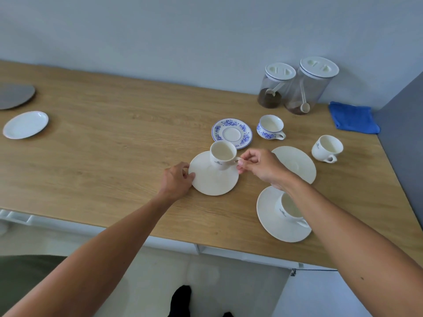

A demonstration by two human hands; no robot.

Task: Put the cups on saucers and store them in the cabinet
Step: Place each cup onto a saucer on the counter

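Two hands at one cup and saucer

One white cup (223, 155) was pinched by its handle in the fingers (243, 164) of the right hand (263, 167), at the far edge of a plain saucer (214, 173) in the frame's centre. That saucer's left rim was gripped by the left hand (177, 179). Lower right, a second cup (289, 209) sat on its saucer (274, 223). Toward the upper right of the counter (114, 138), a blue-patterned cup (270, 127) stood beside a matching saucer (232, 132).

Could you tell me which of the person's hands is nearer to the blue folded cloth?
Right. The right hand, pinching a cup's handle, lies between the cloth and the left hand, which holds the saucer's far-side edge.
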